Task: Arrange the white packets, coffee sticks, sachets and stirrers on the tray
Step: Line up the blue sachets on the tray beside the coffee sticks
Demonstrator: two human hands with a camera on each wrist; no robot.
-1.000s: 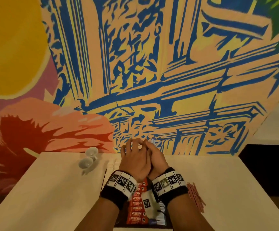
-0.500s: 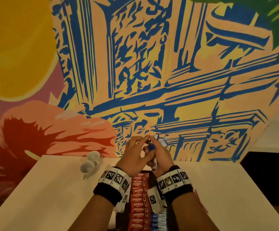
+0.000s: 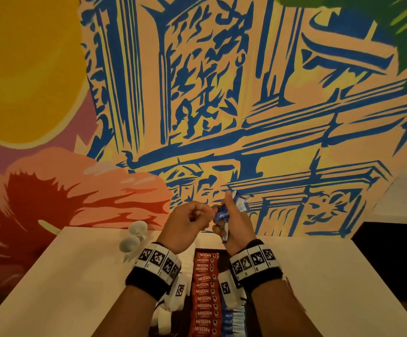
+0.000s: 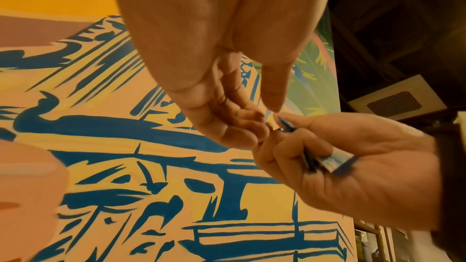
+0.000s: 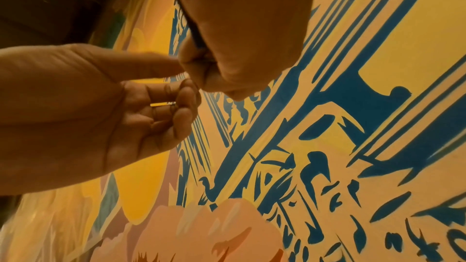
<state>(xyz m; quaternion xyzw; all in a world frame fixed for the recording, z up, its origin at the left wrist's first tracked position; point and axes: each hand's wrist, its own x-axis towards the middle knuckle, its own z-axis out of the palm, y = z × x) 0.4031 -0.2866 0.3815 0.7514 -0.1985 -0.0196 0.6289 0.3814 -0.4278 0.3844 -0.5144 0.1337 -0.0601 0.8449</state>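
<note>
Mural (image 3: pixel 221 93): painted wall behind the desk, blue linework on peach and yellow, with a yellow disc and a red-orange shape at the left.

Desk (image 3: pixel 63 276): pale top, set against the mural.

Tray (image 3: pixel 224 257): dark, lying between the forearms; only slivers of it show.

Coffee sticks (image 3: pixel 204 293): red, printed Nescafé, stacked in one column running down the tray.

Right hand (image 3: pixel 237 226): raised above the far end of the tray, fingers curled round a bunch of blue-and-white sachets (image 3: pixel 223 215), which stand upright in the grip.

Left hand (image 3: pixel 185 222): raised beside the right, fingers curled, thumb and fingertips meeting at the top of the bunch; whether they actually pinch a sachet cannot be told.

Further blue-and-white sachets lie on the tray just right of the red column.

Cups (image 3: pixel 134 235): two small white ones, at the desk's far left edge.
</note>
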